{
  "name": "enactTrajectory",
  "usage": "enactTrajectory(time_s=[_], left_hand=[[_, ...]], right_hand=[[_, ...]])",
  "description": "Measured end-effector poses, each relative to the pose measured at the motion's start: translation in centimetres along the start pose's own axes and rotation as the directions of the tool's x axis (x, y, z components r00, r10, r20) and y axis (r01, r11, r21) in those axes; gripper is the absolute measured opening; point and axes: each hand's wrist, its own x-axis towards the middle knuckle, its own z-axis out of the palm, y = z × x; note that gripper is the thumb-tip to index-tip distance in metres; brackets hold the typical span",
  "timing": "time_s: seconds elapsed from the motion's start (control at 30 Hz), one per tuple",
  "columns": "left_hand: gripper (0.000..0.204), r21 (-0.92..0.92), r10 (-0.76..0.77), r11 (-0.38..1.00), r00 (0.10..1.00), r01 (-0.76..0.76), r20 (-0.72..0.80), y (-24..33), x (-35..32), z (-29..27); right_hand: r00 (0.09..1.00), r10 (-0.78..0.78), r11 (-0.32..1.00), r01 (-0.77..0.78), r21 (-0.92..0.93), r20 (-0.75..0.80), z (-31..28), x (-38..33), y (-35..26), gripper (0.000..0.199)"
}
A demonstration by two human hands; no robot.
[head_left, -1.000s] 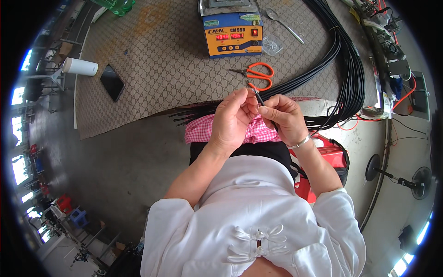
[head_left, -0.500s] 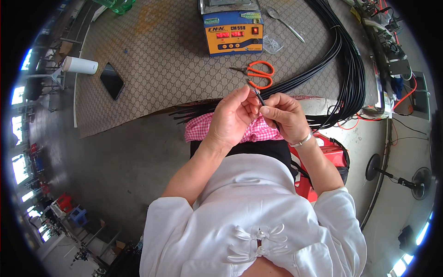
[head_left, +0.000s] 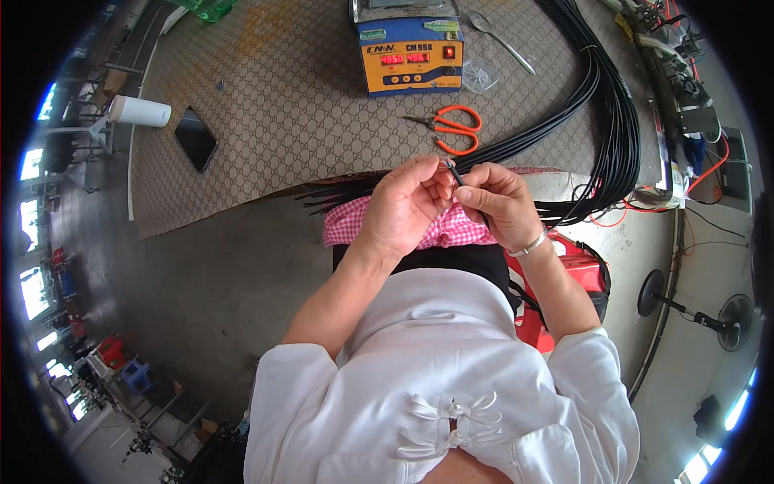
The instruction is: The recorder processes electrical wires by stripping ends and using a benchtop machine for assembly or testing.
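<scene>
Your left hand [head_left: 407,202] and right hand [head_left: 498,203] meet just in front of your chest, over a pink checked cloth [head_left: 451,230] on your lap. Both are pinched on the end of one thin black cable [head_left: 453,173]: the left fingertips hold the tip from the 9 o'clock side, and the right thumb and forefinger grip it just below, with the cable running down under the right palm. Neither hand is loose; each is closed on the cable.

Judging by how the rest lie, this cable is light and springy rather than limp. The big bundle [head_left: 613,121] sweeps in a smooth arc from 12 o'clock round to 3 o'clock on the desk [head_left: 266,105], with loose ends fanned out near your left wrist. The jacket looks smooth, so it will likely slide through a soft pinch. Hold it close to the tip, where you have it now, so the short free end stays stiff enough to work on. Further back it would probably flex and wander.

At 12 o'clock from your hands lie orange scissors [head_left: 451,127], and beyond them stands a yellow box [head_left: 409,52] with red digits. A black phone [head_left: 196,137] and a white cylinder [head_left: 139,110] sit well apart at 10 o'clock.
</scene>
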Motion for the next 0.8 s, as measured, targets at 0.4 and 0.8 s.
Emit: enactTrajectory(time_s=[0.4,0.8], left_hand=[[0.02,0.071,-0.021,0.997,0.999,0.023,-0.032,0.65,-0.29,0.13],[0.018,0.11,0.015,0.994,0.999,-0.021,0.047,0.92,-0.7,0.35]], right_hand=[[0.999,-0.002,0.997,0.005,-0.073,0.032,0.03,-0.17,-0.1,0.003],[0.995,0.082,0.993,-0.077,-0.095,0.05,-0.66,-0.63,-0.7,0.017]])
